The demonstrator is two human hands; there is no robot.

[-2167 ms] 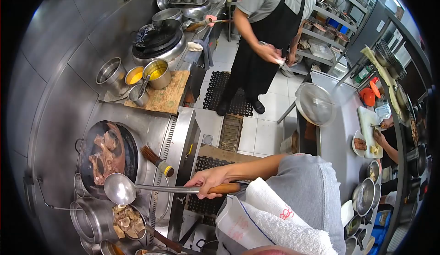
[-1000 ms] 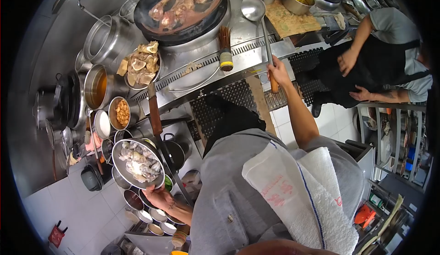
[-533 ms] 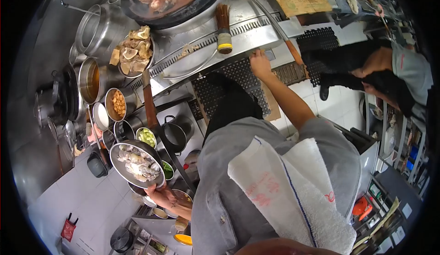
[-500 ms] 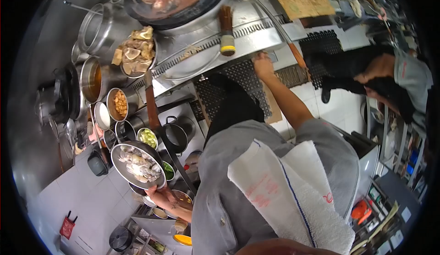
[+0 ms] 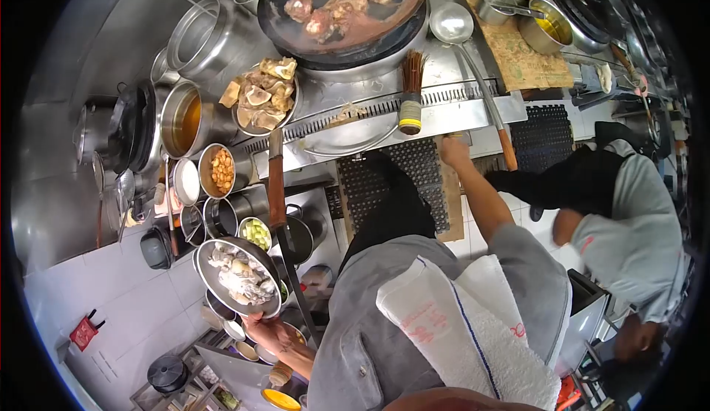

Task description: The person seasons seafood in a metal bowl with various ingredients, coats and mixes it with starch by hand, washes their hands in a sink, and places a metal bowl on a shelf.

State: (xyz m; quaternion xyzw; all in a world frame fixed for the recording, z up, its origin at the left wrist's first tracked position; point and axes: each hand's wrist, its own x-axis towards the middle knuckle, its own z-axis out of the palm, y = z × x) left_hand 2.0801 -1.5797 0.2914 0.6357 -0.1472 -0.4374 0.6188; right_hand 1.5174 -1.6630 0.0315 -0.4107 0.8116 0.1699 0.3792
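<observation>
My left hand [image 5: 264,330] is closed on the near rim of a metal bowl [image 5: 260,254], which is tilted and holds pale, floury-looking raw pieces [image 5: 238,274]. My right hand [image 5: 453,148] is curled at the stove's front edge, just below the metal ledge; what its fingers grip is hidden. Above, a large black wok [image 5: 325,55] holds several browned pieces of bone-in meat [image 5: 342,6]. A bristle brush [image 5: 410,100] lies on the ledge near my right hand, and a wooden-handled ladle [image 5: 451,23] rests to its right.
A container of cooked bones [image 5: 266,93], a pot of brown liquid [image 5: 181,126], a bowl of diced orange pieces [image 5: 221,171] and cut green vegetables [image 5: 256,232] crowd the left. A wooden handle [image 5: 276,182] sticks out over the ledge. Another person [image 5: 629,219] is bending at the right.
My view has shifted so the wok and stove show more fully. My left hand still holds the bowl, and my right hand stays at the stove edge. The other person has bent lower.
</observation>
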